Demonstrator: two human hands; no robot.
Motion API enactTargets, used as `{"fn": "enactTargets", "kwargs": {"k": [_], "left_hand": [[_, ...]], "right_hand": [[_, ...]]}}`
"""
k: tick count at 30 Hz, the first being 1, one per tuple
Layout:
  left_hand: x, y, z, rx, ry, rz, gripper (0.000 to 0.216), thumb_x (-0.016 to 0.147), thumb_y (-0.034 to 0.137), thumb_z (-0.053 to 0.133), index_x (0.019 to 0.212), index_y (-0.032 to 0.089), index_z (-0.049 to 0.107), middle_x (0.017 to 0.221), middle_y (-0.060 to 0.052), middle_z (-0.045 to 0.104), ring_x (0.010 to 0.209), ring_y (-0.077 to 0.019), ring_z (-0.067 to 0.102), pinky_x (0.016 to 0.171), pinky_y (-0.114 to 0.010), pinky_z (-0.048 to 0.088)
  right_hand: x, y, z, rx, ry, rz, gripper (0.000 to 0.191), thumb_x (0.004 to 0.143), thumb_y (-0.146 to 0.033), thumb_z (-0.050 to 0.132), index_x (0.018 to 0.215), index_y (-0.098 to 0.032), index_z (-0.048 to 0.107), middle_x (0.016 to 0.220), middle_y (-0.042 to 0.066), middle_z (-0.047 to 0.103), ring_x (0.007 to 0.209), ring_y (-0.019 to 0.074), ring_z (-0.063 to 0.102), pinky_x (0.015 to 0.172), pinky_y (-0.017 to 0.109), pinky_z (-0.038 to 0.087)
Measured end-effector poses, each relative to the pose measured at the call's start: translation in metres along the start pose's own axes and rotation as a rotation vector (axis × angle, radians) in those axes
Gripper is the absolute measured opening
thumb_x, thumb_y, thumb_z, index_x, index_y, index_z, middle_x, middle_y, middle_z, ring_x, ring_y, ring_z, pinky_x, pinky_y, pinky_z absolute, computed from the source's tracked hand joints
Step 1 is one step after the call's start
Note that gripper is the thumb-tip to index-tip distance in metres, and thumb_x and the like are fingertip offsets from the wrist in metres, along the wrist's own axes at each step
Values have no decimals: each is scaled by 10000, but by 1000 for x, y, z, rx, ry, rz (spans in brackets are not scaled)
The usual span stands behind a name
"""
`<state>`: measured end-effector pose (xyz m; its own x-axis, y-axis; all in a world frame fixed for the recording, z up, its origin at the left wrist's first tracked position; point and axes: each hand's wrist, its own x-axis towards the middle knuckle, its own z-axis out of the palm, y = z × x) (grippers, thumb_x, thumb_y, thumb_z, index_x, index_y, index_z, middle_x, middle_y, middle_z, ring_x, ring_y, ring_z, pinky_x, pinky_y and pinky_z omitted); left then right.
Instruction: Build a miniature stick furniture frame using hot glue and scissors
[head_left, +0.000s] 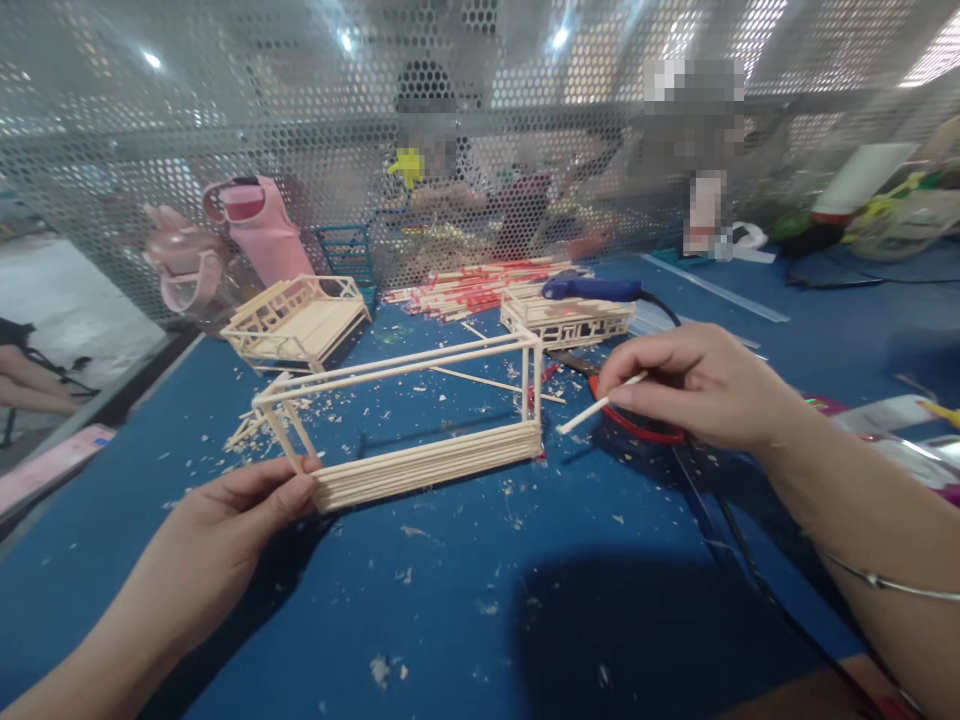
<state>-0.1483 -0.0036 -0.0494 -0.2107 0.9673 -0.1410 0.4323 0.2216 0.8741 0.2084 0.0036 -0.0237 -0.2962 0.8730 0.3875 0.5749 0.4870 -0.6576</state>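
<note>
My left hand [240,515] pinches the lower left corner of a long model frame [427,465] built of thin wooden sticks. Its lower part is a stacked wall of sticks; thin posts carry two parallel rails above. Just right of the frame, my right hand [682,385] pinches a short wooden stick [589,412] between thumb and fingers, its free tip pointing down and left, apart from the frame. Beneath that hand lie scissors with red handles [645,432], partly covered. A blue-handled glue gun [596,289] rests behind on another stick-built piece [574,318].
A stick-built model bed [300,320] stands at back left, near a pink bottle [266,230]. Red-and-natural stick bundles [480,285] lie before the perforated metal screen [330,170]. Black cable [739,545] runs along the right. Scraps dot the blue table [420,620]. People sit beyond the screen.
</note>
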Motion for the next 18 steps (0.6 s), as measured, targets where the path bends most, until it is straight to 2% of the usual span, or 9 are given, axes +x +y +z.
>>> {"fn": "enactTargets", "kwargs": {"k": [3, 5, 8, 12, 14, 18], "left_hand": [[-1, -3, 0, -13, -51, 13, 418, 460, 503, 790, 748, 204, 747, 841, -38, 755, 771, -213, 613, 792, -333, 445], [-4, -4, 2, -17, -79, 46, 353, 495, 472, 788, 720, 204, 749, 834, -40, 755, 766, -207, 619, 782, -323, 456], [-10, -4, 6, -87, -138, 96, 330, 496, 443, 800, 712, 197, 756, 780, -50, 754, 738, -212, 634, 753, -329, 488], [-10, -7, 9, -224, -196, 125, 309, 475, 364, 828, 723, 194, 755, 757, -37, 756, 729, -195, 657, 760, -330, 528], [-10, -10, 9, -248, -212, 149, 295, 491, 329, 823, 742, 192, 752, 748, -26, 754, 719, -182, 663, 758, -327, 539], [-10, -13, 9, -238, -228, 223, 252, 544, 282, 790, 772, 188, 739, 743, -11, 744, 703, -165, 662, 764, -323, 541]], "right_hand": [[-2, -2, -2, 243, -39, 99, 117, 719, -236, 597, 616, -192, 628, 478, -16, 525, 412, 66, 400, 387, 235, 274], [-2, -4, 0, 354, -10, 145, 179, 716, -332, 675, 604, -204, 620, 432, -20, 499, 373, 70, 392, 361, 236, 249], [0, -7, 3, 506, 170, 128, 314, 618, -483, 781, 616, -225, 601, 392, -31, 483, 337, 93, 412, 338, 238, 271], [9, -7, 8, 569, 423, 122, 433, 502, -531, 833, 662, -230, 565, 408, -45, 493, 315, 87, 352, 348, 259, 285], [14, -7, 9, 546, 458, 171, 414, 547, -517, 815, 651, -226, 540, 433, -37, 491, 339, 86, 356, 367, 258, 282], [22, -10, 8, 543, 505, 323, 236, 795, -346, 631, 640, -217, 509, 458, -20, 442, 393, 95, 390, 393, 240, 274]]}}
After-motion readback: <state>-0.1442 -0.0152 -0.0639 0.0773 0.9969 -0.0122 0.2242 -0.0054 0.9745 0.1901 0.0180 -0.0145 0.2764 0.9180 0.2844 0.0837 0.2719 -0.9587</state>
